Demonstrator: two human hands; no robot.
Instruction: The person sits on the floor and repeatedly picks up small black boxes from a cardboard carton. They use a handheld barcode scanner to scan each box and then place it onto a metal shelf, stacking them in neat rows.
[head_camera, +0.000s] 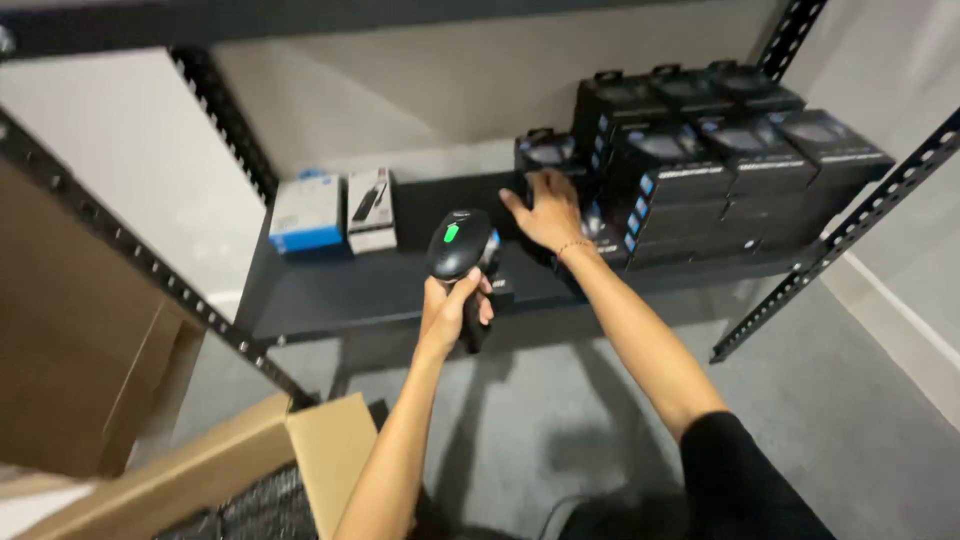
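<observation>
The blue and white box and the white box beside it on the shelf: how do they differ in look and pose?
The blue and white box is wider and has a blue band along its lower edge; the white box is narrower and shows a dark slim object pictured on its front. The blue and white box stands nearer the shelf's left end; the white box stands closer to the black scanner. Both stand upright, side by side.
</observation>
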